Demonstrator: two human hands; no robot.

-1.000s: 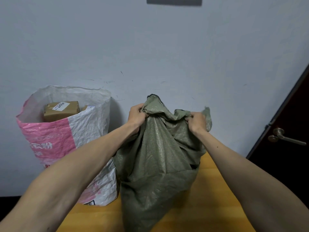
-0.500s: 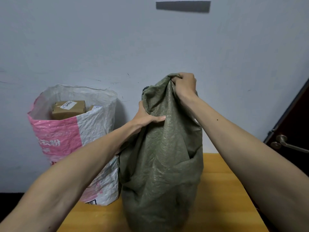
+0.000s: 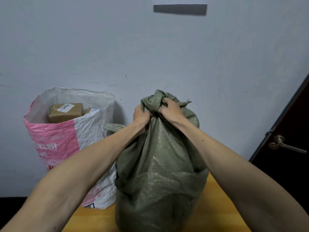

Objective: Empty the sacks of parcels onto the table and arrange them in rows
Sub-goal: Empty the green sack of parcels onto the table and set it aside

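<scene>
The job had hardly begun. No parcels lay on the bare part of the table [image 3: 219, 203] that showed, and no rows had been made. Both sacks stood upright on it, side by side and touching near the bottom, up against the wall.

The green sack [image 3: 160, 166] stood in the middle, right in front of the person. The left hand [image 3: 142, 115] and the right hand [image 3: 170, 109] were both clenched tight around its bunched-up top, close together. The top was twisted into a lump, and it was hard to tell if it was tied in a knot or only squeezed shut. What was inside could not be seen, but the sack looked fat and lumpy, so it was likely full. It had to be opened and tipped out first.

The pink and white sack [image 3: 65, 141] stood to the left with its mouth wide open. A brown box [image 3: 66, 111] with a white label sat near the top, and the corner of another one peeked out beside it. That sack needed emptying too, and then all the sorting.

The green sack was made of thin woven plastic, crinkly and a bit shiny, with lots of soft folds. The other sack was the same kind of stuff, only stiffer and more wrinkled. The box was plain cardboard with flat sides and sharp corners. The table was smooth yellow wood.
</scene>
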